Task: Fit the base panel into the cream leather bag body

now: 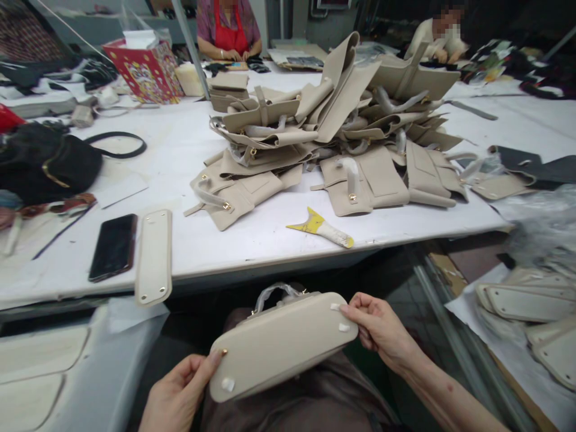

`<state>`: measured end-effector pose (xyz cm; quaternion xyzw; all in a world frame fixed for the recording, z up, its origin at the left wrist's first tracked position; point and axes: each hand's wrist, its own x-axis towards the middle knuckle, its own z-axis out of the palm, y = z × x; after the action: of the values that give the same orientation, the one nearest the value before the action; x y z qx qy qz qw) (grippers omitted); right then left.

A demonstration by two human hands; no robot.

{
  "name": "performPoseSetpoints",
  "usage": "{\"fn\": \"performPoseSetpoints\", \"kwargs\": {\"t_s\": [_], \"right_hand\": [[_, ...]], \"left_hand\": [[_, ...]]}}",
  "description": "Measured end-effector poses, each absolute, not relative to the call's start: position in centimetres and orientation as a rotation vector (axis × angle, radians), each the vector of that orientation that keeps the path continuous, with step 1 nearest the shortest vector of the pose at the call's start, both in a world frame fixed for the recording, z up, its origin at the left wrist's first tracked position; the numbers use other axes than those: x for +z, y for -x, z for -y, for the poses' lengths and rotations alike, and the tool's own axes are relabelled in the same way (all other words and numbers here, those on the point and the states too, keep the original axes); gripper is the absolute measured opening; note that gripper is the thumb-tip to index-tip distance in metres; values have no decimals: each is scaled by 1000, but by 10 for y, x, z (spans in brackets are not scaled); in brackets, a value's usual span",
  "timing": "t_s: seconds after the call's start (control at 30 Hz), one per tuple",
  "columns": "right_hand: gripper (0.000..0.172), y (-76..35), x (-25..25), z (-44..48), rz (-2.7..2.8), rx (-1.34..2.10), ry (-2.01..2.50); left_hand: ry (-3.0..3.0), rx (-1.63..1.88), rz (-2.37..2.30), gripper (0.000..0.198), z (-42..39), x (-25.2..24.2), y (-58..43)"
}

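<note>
Over my lap I hold a beige handbag (283,345) with its flat, rounded base turned toward me. A plastic-wrapped handle with gold fittings shows behind its upper edge. My left hand (180,384) grips the left end, the thumb by a bare gold stud (224,352). Below that stud is a white-covered stud (228,384). My right hand (375,327) pinches the right end, its thumb at the upper of two white-covered studs there. The fingers behind the bag are partly hidden. A loose base panel (154,255) with metal studs lies on the table edge.
Unfinished beige bags (324,132) are heaped on the white table (189,255). Nearer lie a yellow-and-white scraper-like tool (321,227) and a phone (113,247). More base panels (531,300) are stacked at right and others (40,372) at lower left. Two people work across the table.
</note>
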<state>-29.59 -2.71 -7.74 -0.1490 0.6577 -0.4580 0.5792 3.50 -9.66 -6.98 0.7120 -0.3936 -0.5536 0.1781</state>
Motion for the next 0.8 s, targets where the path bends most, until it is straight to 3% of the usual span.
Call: {"fn": "performPoseSetpoints", "kwargs": {"t_s": [0.8], "right_hand": [[50,295,-80,28,-1650,-970,479]], "left_hand": [[-1932,-1524,1261,52,94,-67,-36]]}}
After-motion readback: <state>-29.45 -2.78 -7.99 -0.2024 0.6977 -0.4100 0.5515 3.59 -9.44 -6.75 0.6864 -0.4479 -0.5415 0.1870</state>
